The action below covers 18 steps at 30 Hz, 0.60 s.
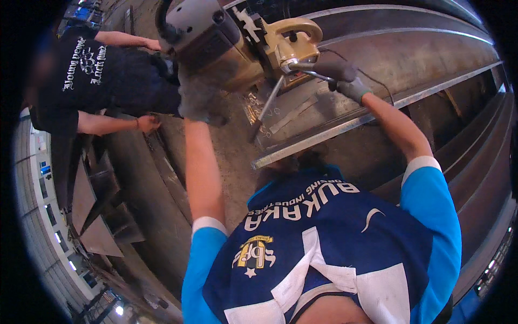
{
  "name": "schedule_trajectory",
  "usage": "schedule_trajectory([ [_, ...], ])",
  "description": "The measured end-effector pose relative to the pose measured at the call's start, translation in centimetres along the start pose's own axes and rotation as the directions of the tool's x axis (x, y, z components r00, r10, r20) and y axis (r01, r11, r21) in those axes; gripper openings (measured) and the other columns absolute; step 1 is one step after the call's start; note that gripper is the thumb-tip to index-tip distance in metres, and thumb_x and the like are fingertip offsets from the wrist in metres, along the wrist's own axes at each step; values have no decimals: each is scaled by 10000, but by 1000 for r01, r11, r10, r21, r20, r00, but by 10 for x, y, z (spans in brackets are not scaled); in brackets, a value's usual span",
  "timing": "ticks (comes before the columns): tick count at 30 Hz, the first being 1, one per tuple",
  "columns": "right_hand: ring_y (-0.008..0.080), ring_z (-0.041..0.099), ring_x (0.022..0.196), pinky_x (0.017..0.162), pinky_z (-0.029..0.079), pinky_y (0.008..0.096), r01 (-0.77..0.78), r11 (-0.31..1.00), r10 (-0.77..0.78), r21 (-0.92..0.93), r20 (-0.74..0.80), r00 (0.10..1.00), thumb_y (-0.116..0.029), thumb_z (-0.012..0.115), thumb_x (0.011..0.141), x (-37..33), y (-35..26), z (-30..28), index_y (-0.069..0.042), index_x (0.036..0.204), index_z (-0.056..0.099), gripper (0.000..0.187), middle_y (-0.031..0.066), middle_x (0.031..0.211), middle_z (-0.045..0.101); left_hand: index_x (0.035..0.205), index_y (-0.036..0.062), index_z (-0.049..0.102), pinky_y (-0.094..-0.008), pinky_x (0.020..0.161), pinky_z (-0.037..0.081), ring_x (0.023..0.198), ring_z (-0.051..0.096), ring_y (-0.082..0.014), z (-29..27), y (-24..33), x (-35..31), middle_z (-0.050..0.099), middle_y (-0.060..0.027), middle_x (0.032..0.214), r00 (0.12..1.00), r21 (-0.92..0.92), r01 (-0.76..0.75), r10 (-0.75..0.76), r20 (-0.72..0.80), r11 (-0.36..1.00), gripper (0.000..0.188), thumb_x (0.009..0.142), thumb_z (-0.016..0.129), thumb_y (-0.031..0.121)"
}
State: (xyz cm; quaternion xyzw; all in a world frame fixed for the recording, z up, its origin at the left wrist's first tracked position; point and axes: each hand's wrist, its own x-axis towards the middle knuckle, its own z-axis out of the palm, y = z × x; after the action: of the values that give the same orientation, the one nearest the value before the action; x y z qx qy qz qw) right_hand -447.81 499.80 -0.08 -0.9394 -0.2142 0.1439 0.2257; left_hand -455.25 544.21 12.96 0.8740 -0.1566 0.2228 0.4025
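A yellow and grey power machine (pixel 216 48), resembling a magnetic drill, stands at the top centre beside a steel beam. From its side stick out metal feed lever arms (pixel 268 108). My right hand (pixel 348 86), in a grey glove, is closed round one of these arms. My left hand (pixel 202 100), also gloved, rests against the near left side of the machine's body; its fingers are blurred and partly hidden, so their hold does not show. The machine's lower end is out of sight behind its body.
Long brown steel beams (pixel 388 51) run across the right, one with a bright flange edge (pixel 324 137). A co-worker (pixel 102 81) in dark clothes leans in at left, one hand (pixel 152 44) by the machine. Cut steel plates (pixel 91 210) lie lower left. A thin cable (pixel 377 81) trails beside my right hand.
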Motion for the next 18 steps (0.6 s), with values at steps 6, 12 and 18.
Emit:
schedule_trajectory([
  [6,312,729,884,789,517,449,-157,978,139,135,132,981,-329,629,943,21,15,-21,-109,1056,795,298,169,921,757,1606,63,344,-424,1170,498,1376,569,-275,18,-2,73,541,-120,1533,994,-261,81,-98,-54,962,845,932,812,266],
  [12,309,697,1102,950,522,445,-59,985,68,-165,49,996,-603,599,945,134,45,-100,-192,1321,704,567,129,1206,736,1616,82,327,-437,1203,474,1427,526,-279,71,22,132,493,-109,1584,920,-649,335,-385,70,683,982,854,902,313],
  [18,391,731,1017,849,558,510,4,967,-54,-255,-189,981,-377,646,945,197,129,-109,-165,1166,798,342,182,1113,779,1636,99,274,-436,1222,456,1454,502,-262,127,-10,195,496,-98,1590,926,-449,235,-338,-165,862,1226,696,1032,306],
])
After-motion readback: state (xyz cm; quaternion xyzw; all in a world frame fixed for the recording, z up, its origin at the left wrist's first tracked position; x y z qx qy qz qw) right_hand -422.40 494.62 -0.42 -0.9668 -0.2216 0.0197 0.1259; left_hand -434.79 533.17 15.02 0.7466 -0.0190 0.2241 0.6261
